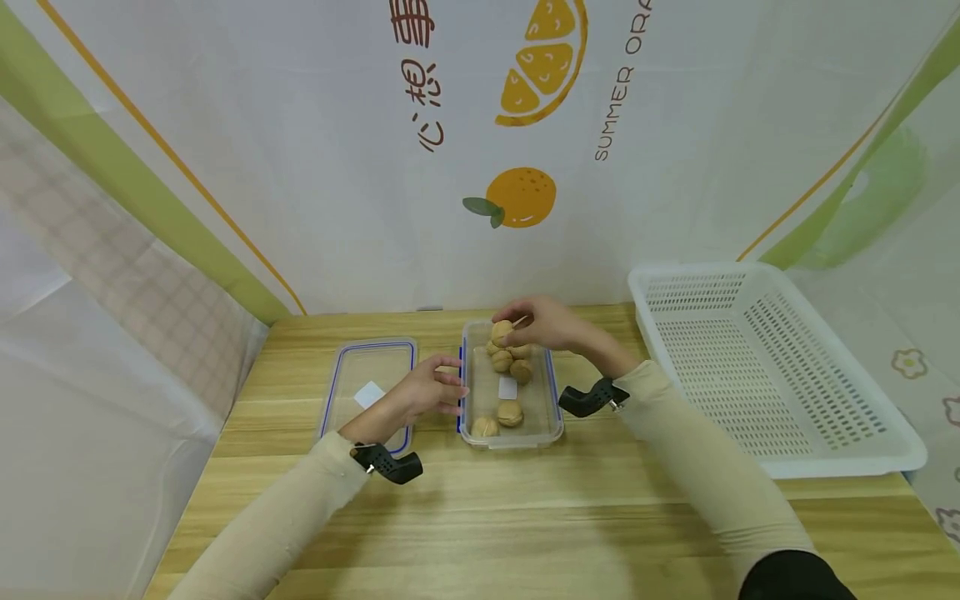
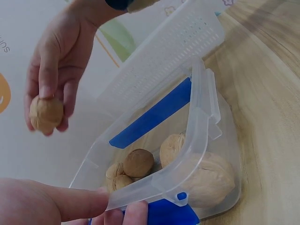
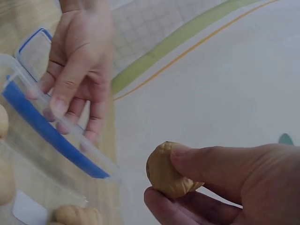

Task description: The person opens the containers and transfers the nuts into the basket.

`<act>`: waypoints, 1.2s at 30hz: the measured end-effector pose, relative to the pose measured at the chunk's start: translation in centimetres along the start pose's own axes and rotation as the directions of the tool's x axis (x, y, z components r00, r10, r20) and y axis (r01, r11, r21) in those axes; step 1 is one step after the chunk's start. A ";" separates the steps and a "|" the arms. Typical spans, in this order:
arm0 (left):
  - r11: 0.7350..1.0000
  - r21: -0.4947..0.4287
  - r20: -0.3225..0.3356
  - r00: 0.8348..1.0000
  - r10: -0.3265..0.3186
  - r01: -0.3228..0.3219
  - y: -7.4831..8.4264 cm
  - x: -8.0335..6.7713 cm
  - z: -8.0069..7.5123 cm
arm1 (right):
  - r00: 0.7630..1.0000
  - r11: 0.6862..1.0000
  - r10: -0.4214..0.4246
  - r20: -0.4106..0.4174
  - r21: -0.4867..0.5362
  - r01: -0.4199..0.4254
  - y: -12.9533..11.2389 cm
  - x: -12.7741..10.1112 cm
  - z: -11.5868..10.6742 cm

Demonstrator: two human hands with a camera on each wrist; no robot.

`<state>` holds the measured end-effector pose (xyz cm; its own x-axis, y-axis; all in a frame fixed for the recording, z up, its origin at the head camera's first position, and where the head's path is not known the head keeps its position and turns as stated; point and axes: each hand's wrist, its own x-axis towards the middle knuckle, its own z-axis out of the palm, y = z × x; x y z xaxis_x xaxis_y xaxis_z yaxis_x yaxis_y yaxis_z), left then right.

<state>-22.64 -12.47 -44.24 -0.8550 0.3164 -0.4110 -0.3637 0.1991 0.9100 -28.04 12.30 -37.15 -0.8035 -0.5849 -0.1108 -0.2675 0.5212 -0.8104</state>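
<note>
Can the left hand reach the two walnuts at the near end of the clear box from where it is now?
Probably yes. The left hand rests on the left wall of the clear box, which has no lid on it. The two walnuts lie uncovered close by, and the right hand holds another walnut over the far end.

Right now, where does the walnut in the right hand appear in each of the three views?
Head: the walnut is pinched by the right hand above the far end of the clear container.
Left wrist: upper left, in the fingertips.
Right wrist: lower centre, very close.
Shared landmark: the container's blue clip.
</note>
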 end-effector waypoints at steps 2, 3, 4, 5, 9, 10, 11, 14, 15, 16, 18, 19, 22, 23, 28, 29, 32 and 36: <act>1.000 -0.001 -0.001 1.000 -0.001 0.001 0.0 0.0 0.0 | 1.000 1.000 -0.006 -0.011 -0.004 0.006 -0.1 -0.4 -0.6; 1.000 -0.003 -0.002 1.000 0.001 -0.001 0.0 -0.1 0.0 | 1.000 1.000 -0.006 -0.014 -0.003 0.006 -0.2 -0.6 -0.9; 1.000 -0.004 -0.002 1.000 0.003 -0.003 0.0 -0.1 0.1 | 1.000 1.000 -0.007 -0.018 -0.003 0.007 -0.3 -0.8 -1.1; 1.000 -0.006 -0.003 1.000 0.004 -0.004 0.0 -0.1 0.1 | 1.000 1.000 -0.005 -0.021 -0.003 0.004 -0.3 -1.0 -1.4; 1.000 -0.008 -0.002 1.000 0.013 -0.013 0.0 -0.1 0.1 | 0.999 1.000 0.010 -0.035 -0.005 -0.010 -0.4 -1.6 -2.4; 1.000 -0.005 -0.002 1.000 0.014 -0.014 -0.1 -0.1 0.1 | 0.999 1.000 0.013 -0.037 -0.003 -0.013 -0.4 -1.8 -2.7; 1.000 -0.005 -0.002 1.000 0.016 -0.016 -0.1 -0.1 0.1 | 0.999 1.000 0.015 -0.041 -0.005 -0.015 -0.4 -2.0 -3.0; 1.000 -0.002 -0.003 1.000 0.018 -0.018 -0.2 0.0 0.0 | 0.998 1.000 0.013 -0.058 0.001 -0.012 -0.2 -2.4 -3.9; 1.000 -0.003 -0.004 1.000 0.018 -0.018 -0.2 0.0 0.0 | 0.998 1.000 0.011 -0.063 0.002 -0.011 -0.2 -2.6 -4.2; 1.000 -0.004 -0.004 1.000 0.019 -0.019 -0.2 0.0 0.0 | 0.997 1.000 0.009 -0.071 -0.001 -0.010 -0.1 -2.8 -4.5; 1.000 -0.006 -0.005 1.000 0.018 -0.018 -0.2 0.0 0.0 | 0.997 1.000 0.011 -0.080 -0.001 -0.011 0.1 -3.2 -5.2; 1.000 -0.006 -0.006 1.000 0.016 -0.016 -0.2 0.0 0.0 | 0.996 1.000 0.013 -0.085 -0.003 -0.014 0.2 -3.4 -5.6; 1.000 -0.008 -0.005 1.000 0.018 -0.018 -0.2 -0.1 0.0 | 0.994 0.999 0.027 -0.103 -0.021 -0.030 0.5 -4.2 -6.6; 1.000 -0.009 -0.006 1.000 0.019 -0.019 -0.2 -0.1 0.0 | 0.994 0.999 0.034 -0.108 -0.023 -0.037 0.6 -4.4 -6.9; 1.000 -0.015 -0.005 1.000 0.021 -0.021 -0.2 -0.1 0.0 | 0.987 0.997 0.064 -0.149 -0.035 -0.070 1.3 -5.5 -8.5; 1.000 -0.015 -0.006 1.000 0.021 -0.021 -0.3 -0.1 0.0 | 0.986 0.997 0.067 -0.156 -0.032 -0.073 1.4 -5.7 -8.7; 1.000 -0.018 -0.010 1.000 0.021 -0.021 -0.3 -0.1 0.1 | 0.980 0.996 0.085 -0.178 -0.015 -0.089 1.8 -6.5 -9.6; 0.999 -0.025 -0.011 1.000 0.022 -0.022 -0.3 -0.1 0.1 | 0.973 0.994 0.111 -0.202 0.004 -0.113 2.5 -7.5 -10.8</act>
<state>-22.41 -12.45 -44.45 -0.8667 0.3102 -0.3906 -0.3540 0.1690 0.9199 -28.40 24.74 -32.11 -0.9190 -0.3856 -0.0821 -0.1728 0.5812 -0.7952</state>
